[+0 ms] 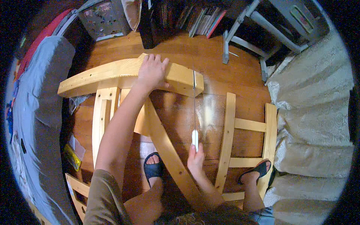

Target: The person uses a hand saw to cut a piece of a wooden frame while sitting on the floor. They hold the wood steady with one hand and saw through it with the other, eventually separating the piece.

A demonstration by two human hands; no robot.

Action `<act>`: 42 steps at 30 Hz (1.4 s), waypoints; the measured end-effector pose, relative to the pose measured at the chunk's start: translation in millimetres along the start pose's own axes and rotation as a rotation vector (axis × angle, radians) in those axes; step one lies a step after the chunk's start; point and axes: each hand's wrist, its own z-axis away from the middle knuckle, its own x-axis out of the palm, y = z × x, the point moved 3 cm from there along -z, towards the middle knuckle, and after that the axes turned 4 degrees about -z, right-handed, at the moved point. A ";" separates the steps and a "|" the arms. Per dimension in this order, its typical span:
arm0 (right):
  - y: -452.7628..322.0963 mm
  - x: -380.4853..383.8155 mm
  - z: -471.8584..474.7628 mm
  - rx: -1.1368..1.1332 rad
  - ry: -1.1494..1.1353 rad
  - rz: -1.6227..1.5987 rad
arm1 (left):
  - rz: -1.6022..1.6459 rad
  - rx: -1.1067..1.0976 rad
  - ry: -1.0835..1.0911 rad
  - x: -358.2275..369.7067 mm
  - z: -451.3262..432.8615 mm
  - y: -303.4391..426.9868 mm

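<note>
My left hand (pixel 153 71) presses down on a thick pale wooden beam (pixel 118 70), its fingers spread over the top and the thumb on the near side. The fingers of my right hand (pixel 196 159) are closed round the white handle of a handsaw (pixel 195 137). The saw's thin blade, seen nearly edge-on, runs away from me to the beam and sits in a cut close to its right end. Below the beam, wooden boards (pixel 104 112) join or support it; I cannot tell which. A long wooden plank (pixel 168 149) slants from there towards my body.
A ladder-like wooden frame (pixel 230 121) lies on the right, with my right foot at its rail. Pale dust (pixel 208 109) marks the wooden floor. Beyond stand leaning books (pixel 206 22) and a grey metal stand (pixel 244 46). A bed (pixel 50 92) borders the left, a patterned curtain (pixel 312 126) the right.
</note>
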 end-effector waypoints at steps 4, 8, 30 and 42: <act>-42.8 20.2 -103.8 -0.120 -0.001 0.137 | 0.030 0.034 -0.024 -2.2 4.0 8.1; -63.7 16.7 -104.9 0.023 -0.073 0.092 | 0.046 0.040 -0.017 -6.5 4.1 1.4; 20.6 -1.3 3.7 -0.125 0.107 -0.063 | 0.069 0.024 0.019 -8.5 4.8 3.7; -2.3 25.1 -84.3 -0.315 0.149 0.052 | 0.037 0.032 0.015 -5.7 1.5 6.9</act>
